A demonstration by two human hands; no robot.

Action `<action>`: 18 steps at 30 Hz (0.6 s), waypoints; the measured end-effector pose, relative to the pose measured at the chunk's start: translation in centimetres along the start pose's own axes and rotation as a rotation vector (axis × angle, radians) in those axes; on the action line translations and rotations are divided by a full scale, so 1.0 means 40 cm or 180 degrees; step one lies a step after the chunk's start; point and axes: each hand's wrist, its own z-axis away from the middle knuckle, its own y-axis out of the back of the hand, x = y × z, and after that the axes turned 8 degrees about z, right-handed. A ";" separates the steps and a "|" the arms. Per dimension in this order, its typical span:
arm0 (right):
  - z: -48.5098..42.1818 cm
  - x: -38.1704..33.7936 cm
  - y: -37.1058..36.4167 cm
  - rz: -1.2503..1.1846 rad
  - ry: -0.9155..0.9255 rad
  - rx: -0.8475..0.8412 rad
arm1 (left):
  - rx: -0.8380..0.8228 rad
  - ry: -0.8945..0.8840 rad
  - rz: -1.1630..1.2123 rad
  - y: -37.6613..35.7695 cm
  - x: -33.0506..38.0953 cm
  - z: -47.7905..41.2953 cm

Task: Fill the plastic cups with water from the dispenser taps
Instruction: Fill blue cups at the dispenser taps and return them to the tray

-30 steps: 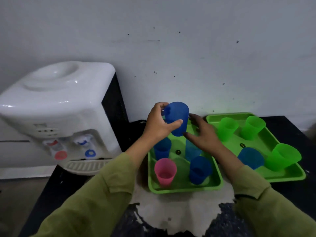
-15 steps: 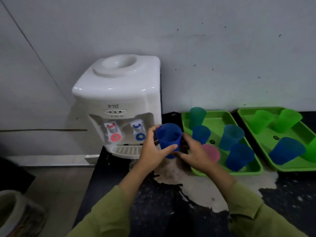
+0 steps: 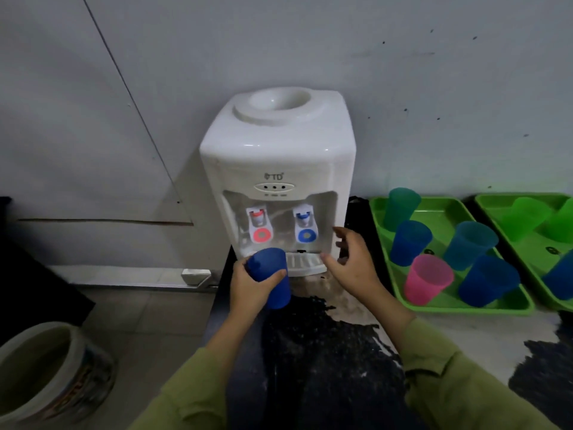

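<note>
One aim: level blue cup (image 3: 268,264), gripped by curled left hand (image 3: 250,291), under blue tap (image 3: 305,226), then press with loose-fingered right hand (image 3: 353,263).

Dispenser (image 3: 279,156): glossy white plastic. Blue cup (image 3: 273,276): translucent matt plastic. Counter (image 3: 325,352): speckled dark stone, worn patch.

Left hand (image 3: 251,289) curled round blue cup (image 3: 269,264), forearm extended forward; right hand (image 3: 353,262) fingers loosely spread, seemingly hovering unsupported.
</note>
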 end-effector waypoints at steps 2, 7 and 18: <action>-0.010 -0.005 -0.007 0.0069 -0.0111 0.0162 | 0.0066 0.0076 -0.0039 0.016 -0.001 -0.025; -0.043 -0.018 -0.024 0.0021 -0.0222 0.0152 | -0.0032 -0.0133 -0.0248 0.026 0.013 -0.087; -0.064 -0.015 -0.054 0.0075 -0.0437 0.0272 | -0.0494 -0.0074 -0.0726 0.024 -0.002 -0.120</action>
